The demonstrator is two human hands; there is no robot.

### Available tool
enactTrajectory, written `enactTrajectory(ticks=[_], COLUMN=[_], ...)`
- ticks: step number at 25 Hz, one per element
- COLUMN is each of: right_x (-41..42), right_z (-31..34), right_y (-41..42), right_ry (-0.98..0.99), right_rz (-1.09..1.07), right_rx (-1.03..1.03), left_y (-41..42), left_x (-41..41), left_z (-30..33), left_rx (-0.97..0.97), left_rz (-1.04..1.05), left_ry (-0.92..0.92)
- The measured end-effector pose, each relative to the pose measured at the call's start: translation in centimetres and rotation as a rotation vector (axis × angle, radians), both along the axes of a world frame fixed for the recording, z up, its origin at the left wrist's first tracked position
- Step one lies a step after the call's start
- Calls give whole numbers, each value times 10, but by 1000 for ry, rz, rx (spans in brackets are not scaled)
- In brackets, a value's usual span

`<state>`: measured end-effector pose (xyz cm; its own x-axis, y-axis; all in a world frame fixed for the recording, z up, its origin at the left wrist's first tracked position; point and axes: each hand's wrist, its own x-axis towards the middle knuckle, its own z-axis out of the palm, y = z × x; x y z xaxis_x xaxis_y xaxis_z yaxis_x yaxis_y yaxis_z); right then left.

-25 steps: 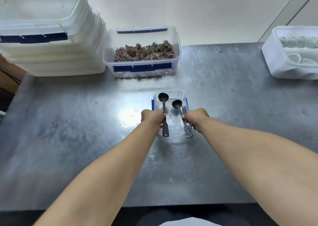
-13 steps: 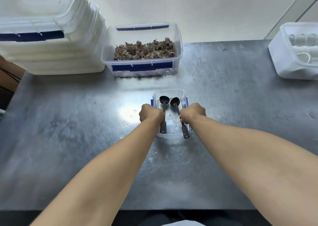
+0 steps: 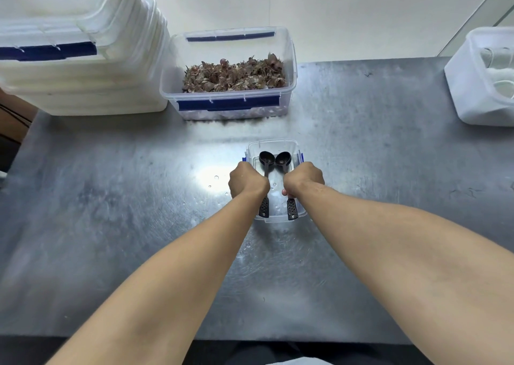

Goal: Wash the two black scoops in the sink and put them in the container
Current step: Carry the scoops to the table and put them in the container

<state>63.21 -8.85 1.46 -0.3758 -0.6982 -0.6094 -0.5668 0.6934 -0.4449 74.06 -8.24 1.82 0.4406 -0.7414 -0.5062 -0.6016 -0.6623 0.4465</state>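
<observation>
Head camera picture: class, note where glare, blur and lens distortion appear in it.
Head view: a bright glare patch lies on the grey metal table just left of the left hand; the stack of white plastic tubs at the upper left looks smeared and soft; the wide lens bows the table's far edge and swells the forearms near the frame; the two black scoops stay sharp.

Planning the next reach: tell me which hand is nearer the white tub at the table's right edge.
Right. The right hand lies nearer the white tub; the left hand sits farther, beyond it.
</observation>
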Motion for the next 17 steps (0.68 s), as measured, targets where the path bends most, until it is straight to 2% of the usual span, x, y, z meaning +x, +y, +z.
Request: enactTrajectory(ticks=[8,17], right_x=[7,8], right_z=[-8,-12], right_y=[-5,-4], right_ry=[195,235], right_rz=[162,200], right_rx=[5,-6], left_y=[5,10], left_x=[-8,-7], left_z=[-8,-9], left_rx=[-93,-139], left_rz=[-277,-484], left_ry=[-160,-222])
